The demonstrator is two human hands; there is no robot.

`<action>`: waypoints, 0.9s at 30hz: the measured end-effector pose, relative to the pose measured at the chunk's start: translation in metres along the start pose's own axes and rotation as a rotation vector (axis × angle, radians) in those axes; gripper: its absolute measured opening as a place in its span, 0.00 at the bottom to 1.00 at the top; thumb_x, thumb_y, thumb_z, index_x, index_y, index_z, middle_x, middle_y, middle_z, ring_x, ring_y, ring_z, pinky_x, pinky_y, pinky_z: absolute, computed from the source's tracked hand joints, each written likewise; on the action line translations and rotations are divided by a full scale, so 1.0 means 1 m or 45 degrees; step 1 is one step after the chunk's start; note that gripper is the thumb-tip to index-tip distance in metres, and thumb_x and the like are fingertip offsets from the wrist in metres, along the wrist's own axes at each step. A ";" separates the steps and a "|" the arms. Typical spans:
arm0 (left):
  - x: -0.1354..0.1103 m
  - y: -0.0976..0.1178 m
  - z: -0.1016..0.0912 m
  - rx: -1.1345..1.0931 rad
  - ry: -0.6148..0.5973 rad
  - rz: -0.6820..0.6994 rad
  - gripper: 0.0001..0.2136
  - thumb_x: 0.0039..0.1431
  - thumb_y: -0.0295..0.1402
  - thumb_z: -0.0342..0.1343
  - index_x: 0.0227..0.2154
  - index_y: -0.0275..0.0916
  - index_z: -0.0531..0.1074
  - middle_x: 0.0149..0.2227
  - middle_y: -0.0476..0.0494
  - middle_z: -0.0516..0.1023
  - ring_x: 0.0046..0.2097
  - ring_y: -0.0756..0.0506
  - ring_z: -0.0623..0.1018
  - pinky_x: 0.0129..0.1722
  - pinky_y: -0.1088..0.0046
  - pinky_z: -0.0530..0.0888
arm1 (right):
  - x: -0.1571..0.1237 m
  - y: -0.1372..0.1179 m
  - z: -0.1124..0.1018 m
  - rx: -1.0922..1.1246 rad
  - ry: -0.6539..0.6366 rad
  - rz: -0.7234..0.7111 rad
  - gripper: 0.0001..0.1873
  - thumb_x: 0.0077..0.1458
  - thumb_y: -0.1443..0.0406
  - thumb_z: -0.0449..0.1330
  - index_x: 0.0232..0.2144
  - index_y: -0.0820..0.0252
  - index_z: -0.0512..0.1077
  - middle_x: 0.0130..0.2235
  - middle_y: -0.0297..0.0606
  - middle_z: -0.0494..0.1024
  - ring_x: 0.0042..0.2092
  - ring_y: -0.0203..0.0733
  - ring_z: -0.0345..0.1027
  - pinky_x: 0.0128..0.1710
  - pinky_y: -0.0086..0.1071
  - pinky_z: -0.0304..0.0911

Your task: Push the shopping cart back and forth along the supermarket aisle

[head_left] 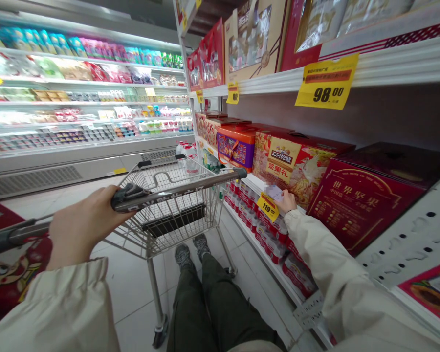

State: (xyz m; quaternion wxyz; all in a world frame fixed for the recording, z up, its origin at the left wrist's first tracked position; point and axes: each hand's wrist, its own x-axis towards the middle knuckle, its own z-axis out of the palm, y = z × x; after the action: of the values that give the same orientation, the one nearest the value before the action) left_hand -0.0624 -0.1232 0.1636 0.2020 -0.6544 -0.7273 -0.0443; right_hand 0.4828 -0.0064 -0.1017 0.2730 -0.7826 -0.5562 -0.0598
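The left hand is closing firmly around the black grip of the shopping cart handle, which belongs to a wire shopping cart. To the right of the cart, the right hand is reaching across a supermarket shelf, its fingers resting at a blurred pale card just above a yellow 119.00 price tag; I cannot tell whether they are pinching the card or only touching it. Just beyond the hand, a red-and-gold nut gift box is sitting on the shelf, while rows of red-and-white drinks are lining the level below, under the cream sleeve. A careless pull could dislodge the tag or card and drop it among those drinks, and a sleeve snagging them could tip some over. Any shove on the handle could also roll the cart away, stretching the person's reach.
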 end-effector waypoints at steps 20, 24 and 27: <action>-0.003 0.001 0.001 0.029 0.029 -0.003 0.22 0.58 0.55 0.46 0.44 0.44 0.67 0.47 0.44 0.79 0.40 0.38 0.79 0.26 0.73 0.60 | 0.003 -0.003 -0.004 -0.090 -0.214 -0.050 0.25 0.58 0.61 0.58 0.55 0.65 0.60 0.52 0.54 0.73 0.51 0.53 0.70 0.48 0.38 0.62; -0.005 0.001 -0.001 -0.009 0.060 0.022 0.21 0.58 0.54 0.47 0.45 0.44 0.67 0.47 0.43 0.79 0.42 0.38 0.80 0.26 0.72 0.60 | 0.003 -0.012 -0.008 -0.055 -0.177 -0.072 0.26 0.56 0.63 0.58 0.55 0.68 0.61 0.50 0.56 0.74 0.51 0.54 0.69 0.50 0.40 0.62; -0.007 -0.002 -0.002 -0.109 0.065 0.061 0.25 0.56 0.56 0.50 0.48 0.44 0.66 0.48 0.42 0.79 0.42 0.36 0.79 0.27 0.71 0.62 | 0.001 -0.036 -0.015 0.131 -0.015 -0.069 0.26 0.56 0.60 0.56 0.55 0.66 0.61 0.52 0.54 0.72 0.54 0.54 0.67 0.54 0.42 0.61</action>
State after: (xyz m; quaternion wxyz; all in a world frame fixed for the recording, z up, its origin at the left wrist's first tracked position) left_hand -0.0634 -0.1305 0.1638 0.1934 -0.6783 -0.7035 -0.0871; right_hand 0.4534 -0.0047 -0.0755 0.3079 -0.7524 -0.5813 -0.0337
